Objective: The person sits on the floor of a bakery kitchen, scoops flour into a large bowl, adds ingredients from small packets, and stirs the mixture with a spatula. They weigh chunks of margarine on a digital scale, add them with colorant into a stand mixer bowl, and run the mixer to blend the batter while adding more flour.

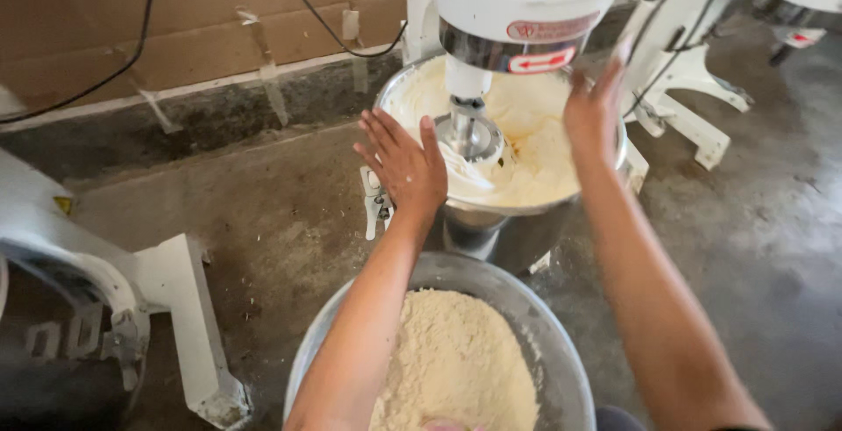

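Both forearms bare, no sleeves, rings, watch or gloves showing.

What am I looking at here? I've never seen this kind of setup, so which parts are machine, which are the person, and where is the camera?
There is one picture, from a camera worn on the person's head, looking down past their own arms. The big white machine at the top is a floor-standing mixer. Under its head sits a steel mixing bowl full of pale, creamy batter, with the beater shaft going down into it. The left hand is spread open by the bowl's near rim, and the right hand, blurred, is raised at its far side. Neither holds anything. Nearest the camera is a second metal bowl heaped with flour. Everything stands on a grey concrete floor; parts of other white machines show at the edges.
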Available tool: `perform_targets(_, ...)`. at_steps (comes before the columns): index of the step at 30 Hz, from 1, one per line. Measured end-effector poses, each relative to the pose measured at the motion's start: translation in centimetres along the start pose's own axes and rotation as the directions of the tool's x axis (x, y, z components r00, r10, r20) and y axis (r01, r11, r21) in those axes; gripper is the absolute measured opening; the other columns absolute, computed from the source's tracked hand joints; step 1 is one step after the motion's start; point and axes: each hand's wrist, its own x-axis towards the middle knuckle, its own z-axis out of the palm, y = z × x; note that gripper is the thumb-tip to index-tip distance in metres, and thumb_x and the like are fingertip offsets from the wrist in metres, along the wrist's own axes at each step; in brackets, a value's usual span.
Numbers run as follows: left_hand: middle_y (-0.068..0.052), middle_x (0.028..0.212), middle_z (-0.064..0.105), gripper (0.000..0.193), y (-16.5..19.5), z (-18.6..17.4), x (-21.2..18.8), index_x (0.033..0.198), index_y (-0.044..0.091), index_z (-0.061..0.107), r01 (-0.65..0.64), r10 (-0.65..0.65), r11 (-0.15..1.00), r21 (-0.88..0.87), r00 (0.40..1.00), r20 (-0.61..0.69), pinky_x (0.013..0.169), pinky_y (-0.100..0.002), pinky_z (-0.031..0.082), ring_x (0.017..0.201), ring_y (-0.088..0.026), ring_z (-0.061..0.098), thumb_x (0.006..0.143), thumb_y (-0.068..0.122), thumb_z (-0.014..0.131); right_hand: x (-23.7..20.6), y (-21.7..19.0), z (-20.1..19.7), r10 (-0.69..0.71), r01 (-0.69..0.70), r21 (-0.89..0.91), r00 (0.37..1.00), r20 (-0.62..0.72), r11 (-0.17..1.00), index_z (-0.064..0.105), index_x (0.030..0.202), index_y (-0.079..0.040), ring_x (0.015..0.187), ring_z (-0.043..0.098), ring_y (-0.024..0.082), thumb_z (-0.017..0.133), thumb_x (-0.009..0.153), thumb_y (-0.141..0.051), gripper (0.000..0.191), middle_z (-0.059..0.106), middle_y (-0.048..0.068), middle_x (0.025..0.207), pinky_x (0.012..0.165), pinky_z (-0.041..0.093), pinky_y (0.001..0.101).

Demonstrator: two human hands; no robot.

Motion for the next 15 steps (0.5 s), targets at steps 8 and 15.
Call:
perform_targets(8, -0.036, 0.167, 0.007, 0.097, -2.6, -1.1, -2.5, 0.158, -0.016, 0.009, -0.287, 0.310, 0.947, -0.142, 0.933, 0.182, 0.127, -0.053, -0.001, 0.158, -0.045, 0.001, 0.105, 0.064, 0.023, -8.8, -9.1, -4.1, 0.252, -0.119, -0.376, 0.911, 0.327, 0.919, 0.029, 0.160, -0.007, 0.156, 0.017, 0.039, 0.043, 0.104, -0.055, 0.075, 0.026, 0.024, 0.165, 0.123, 0.001, 0.0559)
perform_targets(15, -0.034, 0.167, 0.008, 0.099, -4.8, -2.9, -4.9, 0.158, -0.014, 0.010, -0.373, 0.398, 0.917, -0.141, 0.872, 0.284, 0.127, -0.054, 0.000, 0.158, -0.044, 0.002, 0.104, 0.067, 0.023, -12.2, -10.9, -6.0, 0.298, -0.084, -0.503, 0.883, 0.363, 0.860, 0.027, 0.160, -0.004, 0.159, 0.006, 0.037, 0.036, 0.105, -0.060, 0.079, 0.018, 0.024, 0.169, 0.124, -0.005, 0.0576)
